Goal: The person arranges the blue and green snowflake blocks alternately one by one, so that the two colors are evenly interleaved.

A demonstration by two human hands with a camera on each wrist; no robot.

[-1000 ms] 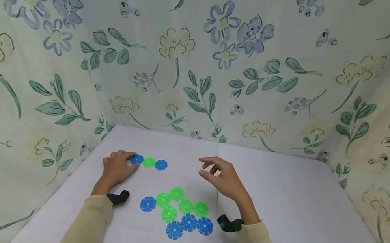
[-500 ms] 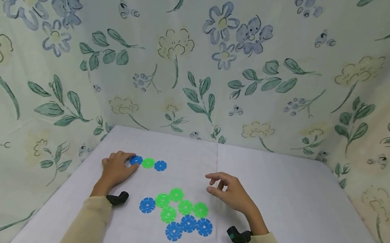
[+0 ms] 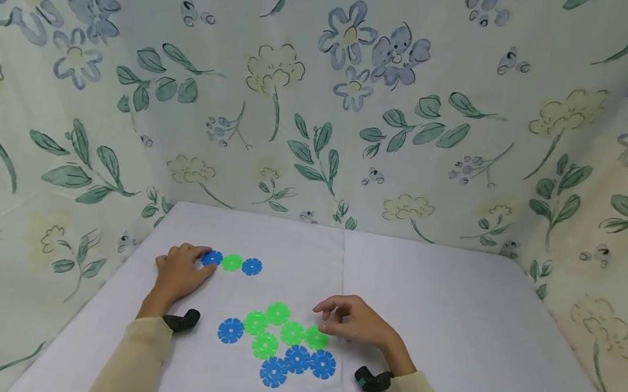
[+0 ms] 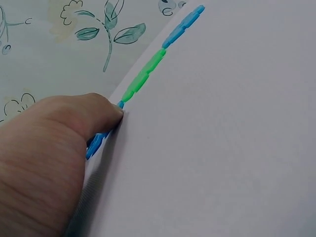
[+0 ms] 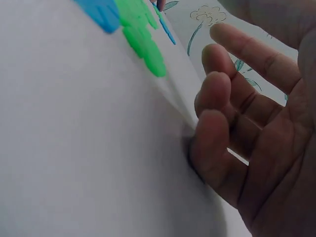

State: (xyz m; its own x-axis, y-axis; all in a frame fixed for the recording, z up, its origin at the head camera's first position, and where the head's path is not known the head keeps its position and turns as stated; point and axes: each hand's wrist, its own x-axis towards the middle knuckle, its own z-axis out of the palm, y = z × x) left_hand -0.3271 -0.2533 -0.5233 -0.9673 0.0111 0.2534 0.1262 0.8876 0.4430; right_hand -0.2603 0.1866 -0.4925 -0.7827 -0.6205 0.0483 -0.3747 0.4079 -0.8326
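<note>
Three notched plastic snowflake discs lie in a row at the far left of the table: a blue disc (image 3: 212, 258), a green disc (image 3: 232, 263) and another blue disc (image 3: 251, 267). My left hand (image 3: 179, 276) holds the leftmost blue one between thumb and index finger; in the left wrist view the thumb (image 4: 106, 114) is at its near edge. My right hand (image 3: 361, 322) is over the right side of the loose pile, fingers loosely bent with nothing in them. Its thumb overlaps a green disc (image 3: 315, 338) in the head view.
The loose pile has several green discs (image 3: 277, 313) and several blue discs (image 3: 297, 360). A single blue disc (image 3: 230, 331) lies at its left. White cloth covers the table (image 3: 420, 335), and a floral curtain (image 3: 323, 107) stands behind and at both sides.
My right hand first drew back to the right and nearer, then moved left over the pile's right side. My left hand stays at the row's left disc. The head view has shifted slightly.
</note>
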